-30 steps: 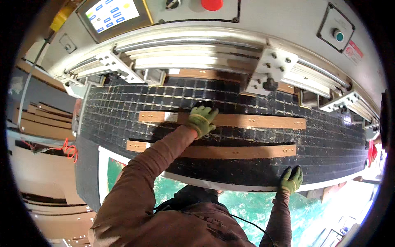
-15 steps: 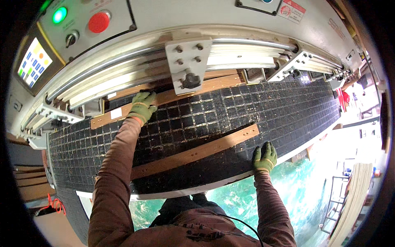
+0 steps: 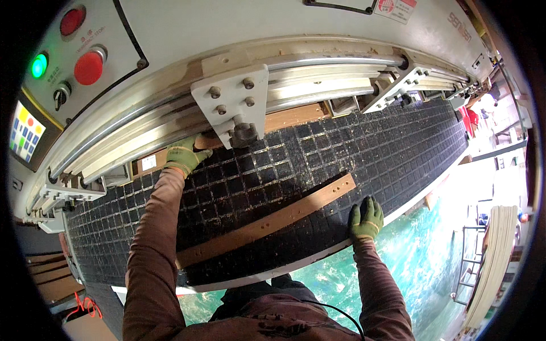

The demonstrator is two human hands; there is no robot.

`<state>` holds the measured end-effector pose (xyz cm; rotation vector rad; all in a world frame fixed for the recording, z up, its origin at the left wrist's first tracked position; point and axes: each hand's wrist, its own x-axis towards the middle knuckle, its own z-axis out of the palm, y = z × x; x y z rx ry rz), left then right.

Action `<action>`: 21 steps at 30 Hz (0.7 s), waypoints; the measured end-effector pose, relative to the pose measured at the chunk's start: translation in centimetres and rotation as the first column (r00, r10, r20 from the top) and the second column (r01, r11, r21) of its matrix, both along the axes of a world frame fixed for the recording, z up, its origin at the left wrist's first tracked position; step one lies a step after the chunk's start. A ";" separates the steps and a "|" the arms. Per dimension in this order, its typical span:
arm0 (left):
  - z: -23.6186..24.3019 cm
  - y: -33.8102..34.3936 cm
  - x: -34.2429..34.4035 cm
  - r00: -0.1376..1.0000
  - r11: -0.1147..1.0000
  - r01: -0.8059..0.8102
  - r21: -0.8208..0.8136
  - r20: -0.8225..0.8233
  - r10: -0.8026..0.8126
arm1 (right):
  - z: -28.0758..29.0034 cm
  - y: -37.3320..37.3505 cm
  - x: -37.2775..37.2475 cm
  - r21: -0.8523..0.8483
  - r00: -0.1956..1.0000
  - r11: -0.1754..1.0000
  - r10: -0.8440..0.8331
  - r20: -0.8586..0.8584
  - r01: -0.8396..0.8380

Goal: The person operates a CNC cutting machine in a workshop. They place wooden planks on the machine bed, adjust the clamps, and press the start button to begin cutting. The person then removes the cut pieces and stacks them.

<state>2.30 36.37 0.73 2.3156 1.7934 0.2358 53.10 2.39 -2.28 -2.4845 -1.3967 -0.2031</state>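
We take the white metal bracket plate (image 3: 230, 96) with the round black knob (image 3: 243, 135) as our landmark. Just left of it, our left hand (image 3: 185, 157), in a green knitted glove, touches a long, flat, wood-brown strip (image 3: 211, 141) bearing a white rectangular label (image 3: 149, 162). Its fingertips are partly hidden, so we cannot tell whether it grips or only presses the strip. Right of the bracket shows a stretch of flat brown wood (image 3: 296, 117); we cannot tell if it is the same piece.

Nearer to us than the bracket, a flat brown strip with small holes (image 3: 273, 221) lies slantwise on the black gridded bed (image 3: 387, 148). Our right hand (image 3: 367, 219), gloved alike, rests open at the bed's near edge, rightward of the bracket and near that strip's right end. Left of the bracket, we see a round red button (image 3: 89, 68) and a lit green button (image 3: 39, 66).
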 end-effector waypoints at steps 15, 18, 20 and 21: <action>-6.8 9.2 -3.5 0.939 0.871 0.343 -0.351 0.096 -0.331 | -0.1 -0.4 0.1 -0.020 1.000 1.000 -0.016 -0.013 0.016; -5.8 8.4 -3.5 0.928 0.899 0.348 -0.266 -0.037 -0.370 | 0.0 -0.1 0.0 -0.012 1.000 1.000 -0.010 -0.021 0.009; -4.9 7.3 -3.7 0.932 0.935 0.299 -0.193 -0.149 -0.329 | -0.2 0.2 -0.1 0.010 1.000 1.000 0.013 -0.025 -0.013; -4.3 6.0 -3.5 0.937 0.956 0.251 -0.151 -0.210 -0.279 | -0.1 0.5 -0.2 0.023 0.999 0.999 0.031 -0.028 -0.030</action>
